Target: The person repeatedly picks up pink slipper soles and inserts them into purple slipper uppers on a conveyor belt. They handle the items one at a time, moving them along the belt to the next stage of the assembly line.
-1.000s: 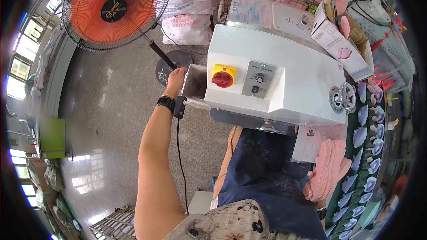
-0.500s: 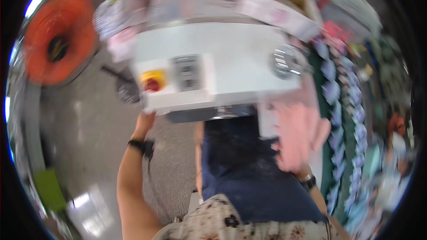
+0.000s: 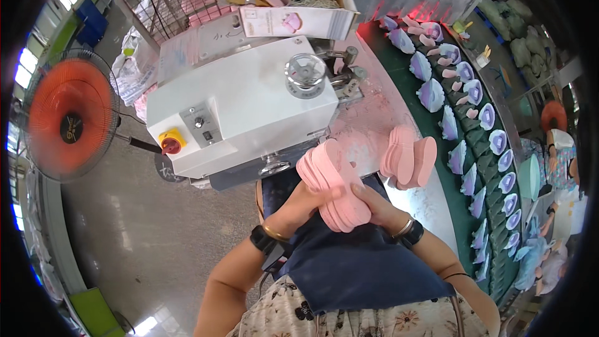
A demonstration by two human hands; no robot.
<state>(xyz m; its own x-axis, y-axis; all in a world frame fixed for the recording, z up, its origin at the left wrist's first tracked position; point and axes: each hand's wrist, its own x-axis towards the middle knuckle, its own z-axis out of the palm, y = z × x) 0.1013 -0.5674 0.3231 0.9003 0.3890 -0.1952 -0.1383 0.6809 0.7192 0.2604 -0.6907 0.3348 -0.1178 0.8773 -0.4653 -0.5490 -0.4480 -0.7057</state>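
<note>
A stack of pink insoles (image 3: 329,171) is held above my lap, close to the front of a white machine (image 3: 249,87). My left hand (image 3: 304,206) grips its left side, with the thumb laid across the stack. On the other side, my right hand (image 3: 382,207) is closed around the edge. The fingers of both hands are partly hidden by the insoles. More pink insoles (image 3: 407,157) lie stacked on the dusty worktable (image 3: 374,100), just beyond my right hand.
A green conveyor (image 3: 458,193) carrying rows of purple and white shoe pieces (image 3: 430,95) runs along the right. An orange fan (image 3: 72,122) stands at left. Behind the machine sits an open carton (image 3: 306,20) with brushes. Other people (image 3: 561,150) are at far right.
My left hand has left the machine's lower left corner and joined my right hand on a stack of insoles. The view has turned, and another insole stack now shows on the table.
</note>
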